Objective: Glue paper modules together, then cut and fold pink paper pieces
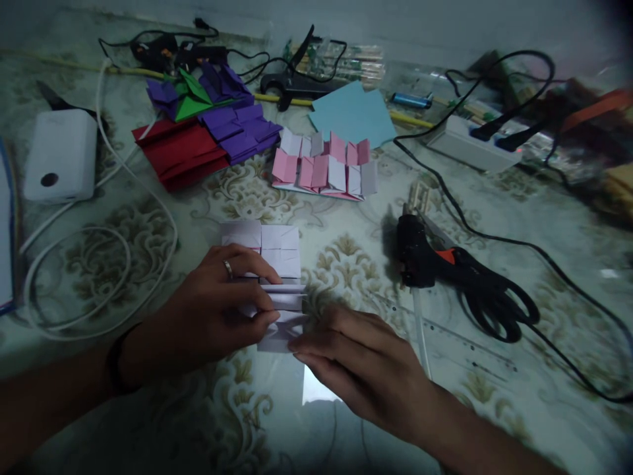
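A folded white paper piece (281,254) with square panels and raised pleats lies on the table in front of me. My left hand (232,293), wearing a ring and a dark wristband, reaches over its left side, with fingers and thumb closed on the pleats. At the paper's lower right corner, my right hand (363,359) pinches the edge between thumb and fingers. Part of the paper is hidden beneath the left hand. Beyond it sits a pink and white folded paper piece (324,168). Red folded paper (182,155) and purple folded paper (242,128) lie farther left.
A black glue gun (418,247) and black-handled scissors (499,300) lie right, beside a clear ruler (459,336). Behind are light blue sheets (353,112) and a power strip (469,142) with black cords. A white box-shaped device (62,155) and white cable (173,244) are left.
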Available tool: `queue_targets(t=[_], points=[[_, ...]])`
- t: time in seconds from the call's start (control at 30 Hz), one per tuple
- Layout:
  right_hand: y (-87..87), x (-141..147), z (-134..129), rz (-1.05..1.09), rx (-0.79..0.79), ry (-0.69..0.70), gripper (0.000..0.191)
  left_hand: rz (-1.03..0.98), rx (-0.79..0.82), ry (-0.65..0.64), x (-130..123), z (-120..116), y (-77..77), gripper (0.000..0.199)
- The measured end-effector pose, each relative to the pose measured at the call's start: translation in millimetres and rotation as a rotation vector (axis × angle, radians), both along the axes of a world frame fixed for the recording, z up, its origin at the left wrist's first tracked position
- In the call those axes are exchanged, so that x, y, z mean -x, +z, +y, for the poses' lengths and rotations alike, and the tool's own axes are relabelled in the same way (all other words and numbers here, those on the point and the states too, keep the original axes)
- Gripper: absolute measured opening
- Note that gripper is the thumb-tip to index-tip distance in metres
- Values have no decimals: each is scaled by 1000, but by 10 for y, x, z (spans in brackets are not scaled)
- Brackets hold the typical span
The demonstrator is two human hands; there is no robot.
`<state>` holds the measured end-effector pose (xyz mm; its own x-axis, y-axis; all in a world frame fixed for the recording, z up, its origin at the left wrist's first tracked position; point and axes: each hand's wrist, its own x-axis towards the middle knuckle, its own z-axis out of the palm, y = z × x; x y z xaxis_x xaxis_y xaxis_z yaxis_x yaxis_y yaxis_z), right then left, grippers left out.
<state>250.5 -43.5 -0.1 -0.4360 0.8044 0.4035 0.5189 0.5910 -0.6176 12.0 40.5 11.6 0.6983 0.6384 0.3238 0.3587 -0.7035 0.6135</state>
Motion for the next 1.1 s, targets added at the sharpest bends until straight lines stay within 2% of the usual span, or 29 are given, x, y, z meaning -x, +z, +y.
queue_targets(t=[0.23, 0.37, 0.57, 0.83, 1.1], points=[[54, 17, -24, 36, 83, 40, 16, 0, 79, 56, 19, -17, 5, 16], [54, 18, -32, 38, 89, 59, 17, -2, 85, 39, 19, -14, 4, 14], [30, 29, -31, 42, 84, 87, 18, -46, 60, 83, 1, -26, -8, 16], [45, 33, -41, 30, 103, 93, 18, -16, 90, 74, 14, -5, -3, 14], [-4, 14, -30, 56, 48, 105, 14, -18, 127, 37, 17, -25, 25, 15]])
